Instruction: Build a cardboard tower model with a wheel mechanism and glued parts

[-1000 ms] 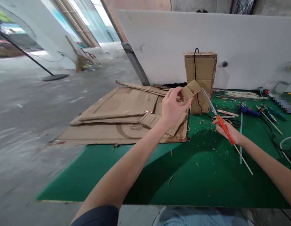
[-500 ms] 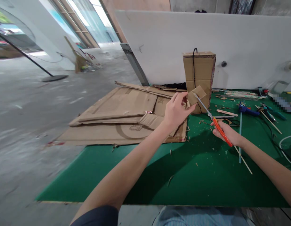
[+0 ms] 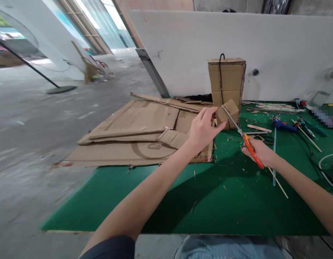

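Observation:
My left hand (image 3: 203,128) pinches the left edge of a small square piece of cardboard (image 3: 231,108), held tilted above the table. In my right hand (image 3: 259,154) are scissors (image 3: 251,147) with orange handles, their blades lying across the face of that piece; whether they cut into it I cannot tell. Just behind stands a tall cardboard box (image 3: 228,79) with a black cord (image 3: 220,77) running down its front and hooked over its top. The cardboard piece hides the lower part of the box.
Flat cardboard sheets (image 3: 131,122) are stacked on the green table (image 3: 107,201), left of my hands. To the right lie a blue glue gun (image 3: 283,125), pliers (image 3: 308,128), thin sticks (image 3: 279,108) and cardboard scraps. A white panel (image 3: 182,54) rises behind the table.
The small cardboard piece and my left hand have shifted slightly to the right and down. The scissors stay across the piece, and the whole view has moved a little.

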{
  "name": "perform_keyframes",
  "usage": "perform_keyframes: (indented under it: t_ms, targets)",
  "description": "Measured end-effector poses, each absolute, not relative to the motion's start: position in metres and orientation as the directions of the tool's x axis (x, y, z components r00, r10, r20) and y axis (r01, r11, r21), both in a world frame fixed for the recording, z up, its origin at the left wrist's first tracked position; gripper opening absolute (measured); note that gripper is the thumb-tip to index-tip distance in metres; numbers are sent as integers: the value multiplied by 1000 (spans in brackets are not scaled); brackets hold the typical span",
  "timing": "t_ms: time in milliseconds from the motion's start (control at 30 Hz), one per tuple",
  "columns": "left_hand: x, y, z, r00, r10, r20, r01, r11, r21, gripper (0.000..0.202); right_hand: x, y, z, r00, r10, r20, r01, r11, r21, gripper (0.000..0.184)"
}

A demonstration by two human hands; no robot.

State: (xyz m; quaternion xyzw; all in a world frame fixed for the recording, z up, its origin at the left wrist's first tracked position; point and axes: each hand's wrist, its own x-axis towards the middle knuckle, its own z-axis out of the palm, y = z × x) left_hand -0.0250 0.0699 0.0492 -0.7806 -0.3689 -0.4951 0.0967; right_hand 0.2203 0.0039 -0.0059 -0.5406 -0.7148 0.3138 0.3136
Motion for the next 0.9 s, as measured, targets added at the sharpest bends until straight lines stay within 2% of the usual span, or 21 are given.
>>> perform_keyframes:
  t_ms: [167, 400, 600, 900]
  targets:
    - [-25, 69, 49, 239, 473, 848, 652, -726, 221, 36, 218, 7, 0, -231, 965, 123, 743, 257, -618, 45]
    - [-26, 71, 48, 247, 487, 837, 625, -741, 247, 36, 217, 8, 0, -241, 960, 140, 804, 278, -526, 51]
    - [-25, 73, 44, 224, 487, 844, 613, -744, 266, 36, 216, 2, 7, -278, 957, 81, 812, 279, -512, 49]
    - [-26, 75, 44, 246, 481, 842, 604, -755, 255, 37, 210, -1, 10, -206, 977, 48, 912, 209, -354, 46]
